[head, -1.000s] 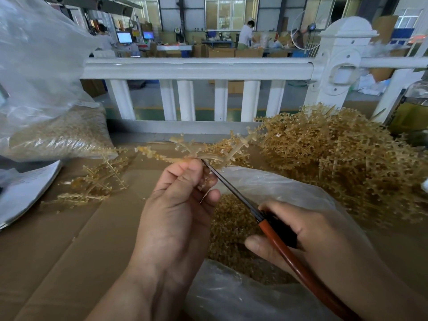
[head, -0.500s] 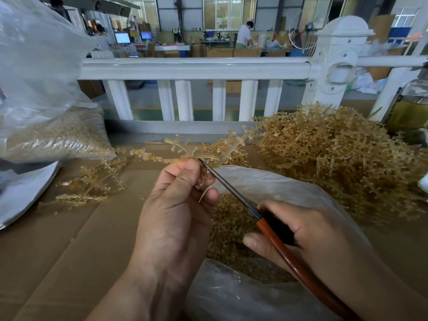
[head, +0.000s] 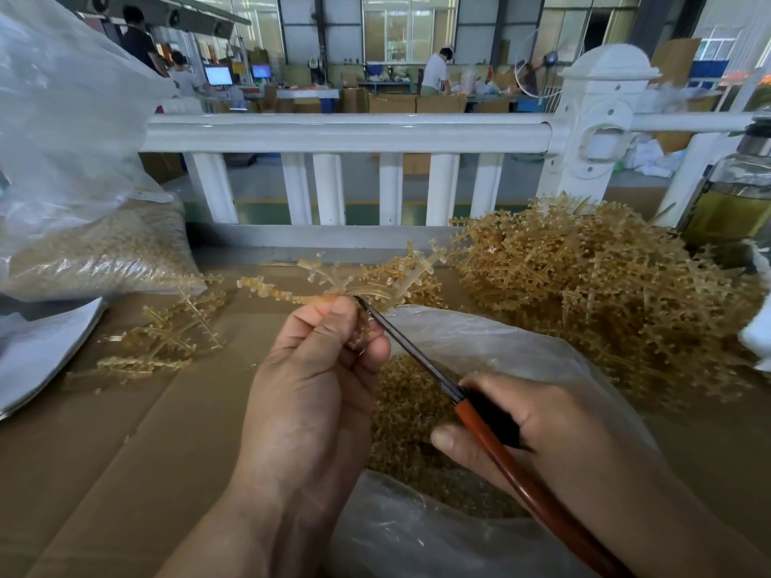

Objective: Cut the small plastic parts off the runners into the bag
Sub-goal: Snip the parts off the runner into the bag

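Item one: my left hand (head: pixel 317 390), fingers curled, pinching a runner (head: pixel 329 285) over the left rim of the bag (head: pixel 500 340). Item two: the cutter (head: pixel 413 356), tip at the runner beside my fingertips (head: pixel 333 312), contact with a part unclear from here; my right hand (head: pixel 555 435) wraps its handle. Risk: a slip drives the tip into those fingertips, or a freed part springs past the bag onto the cardboard (head: pixel 125 431).

bag (head: pixel 492 344) before runner pile (head: pixel 605 294)
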